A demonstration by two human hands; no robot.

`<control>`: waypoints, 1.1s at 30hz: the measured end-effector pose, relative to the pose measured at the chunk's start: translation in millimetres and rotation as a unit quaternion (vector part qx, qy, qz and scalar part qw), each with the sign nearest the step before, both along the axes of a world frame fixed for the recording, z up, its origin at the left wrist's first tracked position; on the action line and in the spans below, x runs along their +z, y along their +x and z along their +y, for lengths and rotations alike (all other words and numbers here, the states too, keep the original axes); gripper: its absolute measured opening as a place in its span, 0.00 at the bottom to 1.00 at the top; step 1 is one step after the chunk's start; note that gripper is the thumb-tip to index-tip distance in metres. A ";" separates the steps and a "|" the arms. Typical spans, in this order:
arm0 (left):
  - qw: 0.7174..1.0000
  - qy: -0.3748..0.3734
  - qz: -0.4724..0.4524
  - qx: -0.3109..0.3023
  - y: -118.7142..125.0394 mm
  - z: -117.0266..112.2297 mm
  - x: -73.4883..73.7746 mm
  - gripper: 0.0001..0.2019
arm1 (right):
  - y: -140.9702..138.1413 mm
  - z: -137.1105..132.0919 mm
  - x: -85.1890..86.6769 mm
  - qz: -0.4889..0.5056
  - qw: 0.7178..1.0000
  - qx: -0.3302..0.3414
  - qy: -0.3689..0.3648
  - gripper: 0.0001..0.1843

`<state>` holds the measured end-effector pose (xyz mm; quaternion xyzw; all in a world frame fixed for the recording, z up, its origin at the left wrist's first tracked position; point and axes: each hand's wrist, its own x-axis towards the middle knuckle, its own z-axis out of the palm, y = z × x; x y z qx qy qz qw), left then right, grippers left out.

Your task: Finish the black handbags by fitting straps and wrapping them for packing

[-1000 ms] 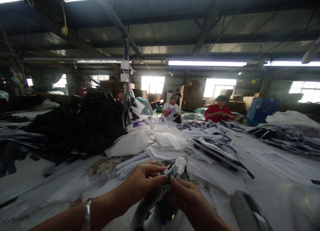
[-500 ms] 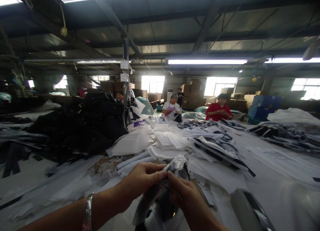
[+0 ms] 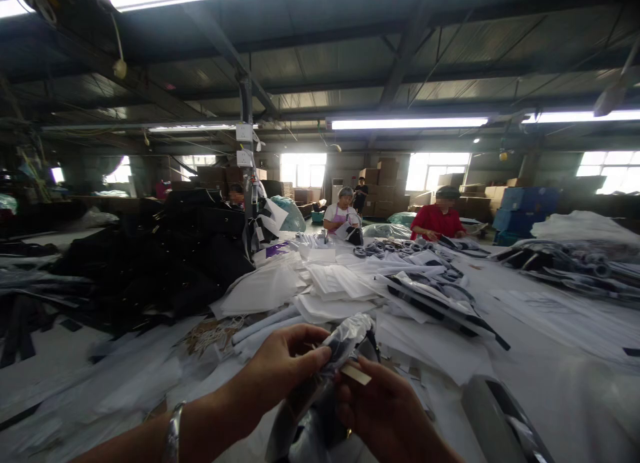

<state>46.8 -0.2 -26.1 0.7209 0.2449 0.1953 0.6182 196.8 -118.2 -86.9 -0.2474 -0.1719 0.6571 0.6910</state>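
A looped, dark bag handle (image 3: 351, 331) wrapped in clear plastic stands up in front of me. My left hand (image 3: 287, 359) is closed on its wrapped part, thumb on the near side. My right hand (image 3: 383, 403) is closed just to the right, with a small flat beige strip (image 3: 356, 374) showing at its thumb and fingertips. Below the hands, the dark bag (image 3: 320, 413) lies partly covered with plastic and white wrapping, and the arms hide some of it. A grey tape dispenser (image 3: 493, 409) sits right of my right hand.
White sheets (image 3: 345, 279) are heaped beyond my hands, with plastic-wrapped bags (image 3: 435, 299) to their right. A large pile of black bags (image 3: 170, 256) lies left, near a post (image 3: 247, 203). Two people (image 3: 343, 213) sit across the table; another stands behind.
The beige strip now shows in my right hand, which has drawn slightly away from my left. The left hand stays on the wrapped handle. The person in red has lowered their hands.
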 end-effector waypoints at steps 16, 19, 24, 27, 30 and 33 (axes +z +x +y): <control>0.990 0.139 -0.028 0.016 1.3 -2.9 -1.9 0.25 | -21.8 13.8 -22.8 -0.221 0.963 -0.153 -0.022 0.26; 0.986 0.169 -0.008 0.003 1.0 -5.5 -0.5 0.15 | -25.1 7.1 -14.5 -0.206 0.966 -0.158 -0.018 0.24; 0.978 0.209 0.009 0.014 1.5 -9.8 -1.7 0.10 | -29.6 8.2 -15.4 -0.187 0.963 -0.195 -0.007 0.23; 0.971 0.235 0.017 0.038 2.7 -12.4 -2.9 0.11 | -31.9 13.9 -23.5 -0.192 0.957 -0.216 0.001 0.23; 0.970 0.237 0.020 0.050 2.8 -14.7 -3.4 0.12 | -34.3 19.0 -31.5 -0.202 0.950 -0.237 -0.006 0.26; 0.978 0.206 0.002 0.032 1.0 -15.3 -2.4 0.11 | -36.6 20.7 -35.6 -0.216 0.942 -0.258 -0.012 0.25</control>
